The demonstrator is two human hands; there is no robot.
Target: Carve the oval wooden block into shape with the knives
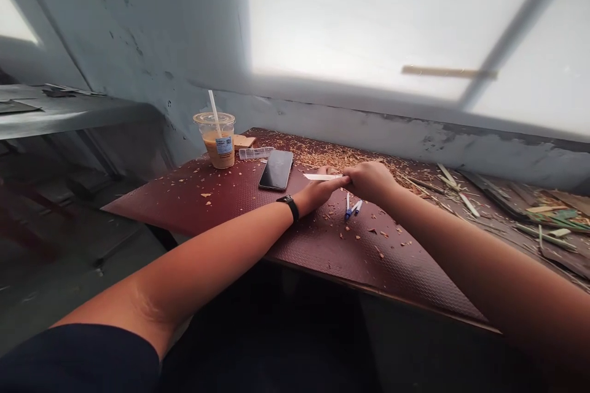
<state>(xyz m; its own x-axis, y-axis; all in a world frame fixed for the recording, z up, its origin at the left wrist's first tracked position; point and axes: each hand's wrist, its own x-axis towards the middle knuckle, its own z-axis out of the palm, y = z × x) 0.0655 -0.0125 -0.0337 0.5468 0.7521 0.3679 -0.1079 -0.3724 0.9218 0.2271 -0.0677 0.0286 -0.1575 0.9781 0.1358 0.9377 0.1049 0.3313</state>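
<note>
Both my hands meet over the dark red table (286, 239). My left hand (322, 187), with a black watch on its wrist, is closed on a thin pale strip (320, 177) that sticks out to the left. My right hand (369, 179) is closed beside it, touching the same strip's right end; what it grips is hidden. Two pens (351, 207) with blue ends lie on the table just below my hands. Wood shavings (332, 156) are scattered behind the hands.
A black phone (276, 170) lies left of the hands. Further left stand an iced drink cup with a straw (219, 140) and a clear plastic box (255, 153). Bamboo sticks and offcuts (544, 221) litter the right side. A wall and bright window rise behind.
</note>
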